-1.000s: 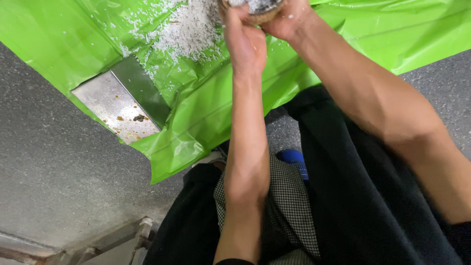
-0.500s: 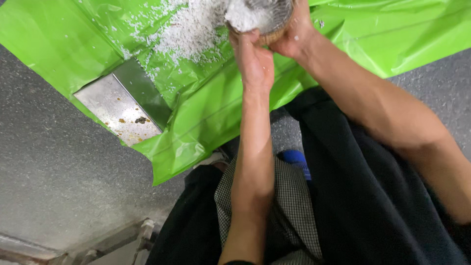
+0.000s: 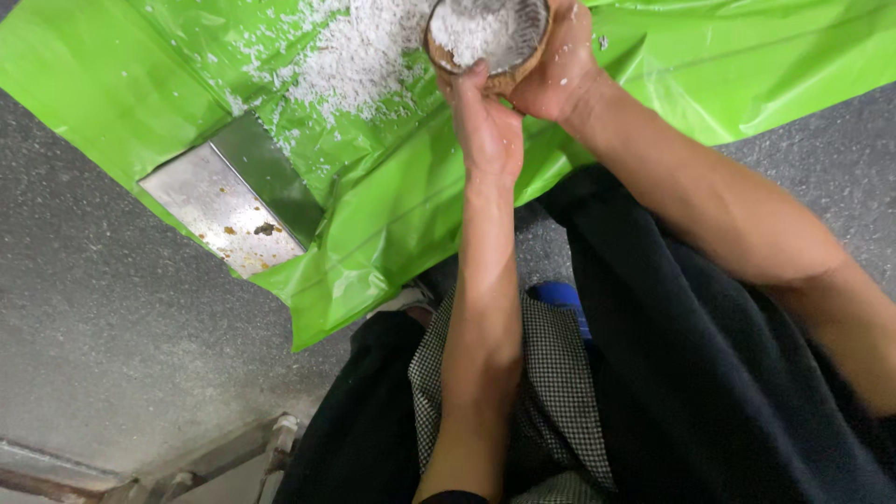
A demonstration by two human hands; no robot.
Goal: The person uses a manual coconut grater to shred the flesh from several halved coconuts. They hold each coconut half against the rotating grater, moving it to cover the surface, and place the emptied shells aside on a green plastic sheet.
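Brown coconut half-shell (image 3: 487, 42) cupped between both hands, above green sheet (image 3: 653, 65).

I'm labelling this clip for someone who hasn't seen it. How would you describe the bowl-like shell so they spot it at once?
Find the bright green plastic sheet covering the floor, then the white shreds piled at its top. Just right of them, both hands cup a brown coconut half-shell, the only round, hollow thing, its inside white.
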